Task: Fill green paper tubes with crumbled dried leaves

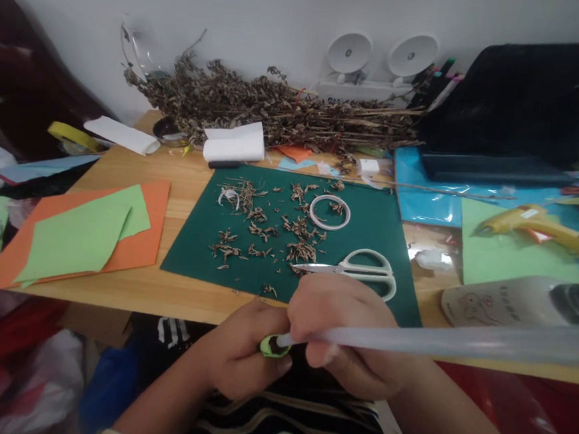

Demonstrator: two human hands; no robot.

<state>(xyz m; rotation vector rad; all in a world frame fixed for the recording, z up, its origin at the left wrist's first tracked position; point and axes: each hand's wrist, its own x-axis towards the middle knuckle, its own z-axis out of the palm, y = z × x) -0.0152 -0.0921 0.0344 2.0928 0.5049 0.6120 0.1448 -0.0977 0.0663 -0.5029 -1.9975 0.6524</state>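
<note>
Near the table's front edge, my left hand (248, 354) is closed around a small green paper tube (267, 350), whose open end faces right. Dark bits show inside that opening. My right hand (345, 328) grips a long translucent white stick (440, 339), like a hot-glue stick. The stick's left end is at the mouth of the tube; how deep it goes in I cannot tell. White-handled scissors (365, 271) lie just beyond my right hand on a green cutting mat (198, 236), among crumbled dried leaves (301, 250).
A tape ring (330, 212) lies on the mat. Orange paper (150, 233) and green paper (77, 234) are at left. At right are a yellow glue gun (529, 226) and a bottle (498, 300) on its side. Dried plant stalks (258, 101) line the wall.
</note>
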